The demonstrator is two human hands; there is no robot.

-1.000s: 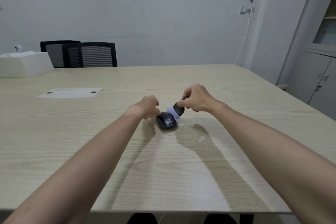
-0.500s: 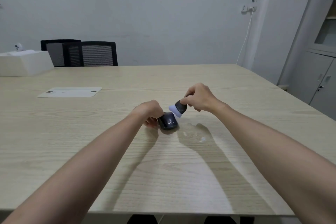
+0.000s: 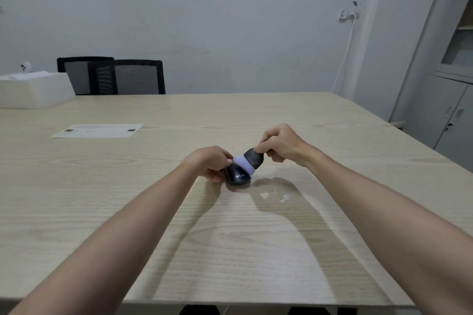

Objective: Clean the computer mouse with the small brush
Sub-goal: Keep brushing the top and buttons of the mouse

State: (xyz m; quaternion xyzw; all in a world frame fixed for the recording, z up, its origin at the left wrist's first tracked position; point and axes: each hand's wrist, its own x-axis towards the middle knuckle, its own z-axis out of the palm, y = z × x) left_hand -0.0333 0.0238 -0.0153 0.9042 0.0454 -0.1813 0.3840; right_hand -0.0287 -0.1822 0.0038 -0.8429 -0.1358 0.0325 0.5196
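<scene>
- At the centre of the pale wooden table [image 3: 153, 212], the black computer mouse [image 3: 236, 176] is tilted up on its side, white lettering on its rear facing the camera; its lower edge appears to touch the tabletop, though its own shadow hides the contact.
- Left hand [image 3: 208, 162]: fingers curled round the left flank of the mouse, gripping it; thumb and fingertips reach the mouse's upper edge, just beside the bristles.
- Right hand [image 3: 280, 144]: thumb and fingers curled and pinching the dark handle of the small brush [image 3: 249, 161]; the handle slopes up and to the right, toward the palm.
- Brush head: pale lilac bristles point down and to the left; they press against the upper right surface of the mouse; bristles and mouse are in contact.
- Both forearms extend from the near edge of the table and converge on the mouse; their shadows fall on the wood toward the near edge.
- Two small glossy specks [image 3: 284, 197] lie on the table just right of the mouse; their nature cannot be told.
- Far left: a flat white panel [image 3: 98, 131] lies on the table; a white box [image 3: 35, 91] stands at the far corner.
- Behind the table: two black mesh chairs [image 3: 138, 77] against the grey wall; a white cable [image 3: 344, 54] hangs from a wall socket; a grey cabinet [image 3: 450, 100] stands at the right.
</scene>
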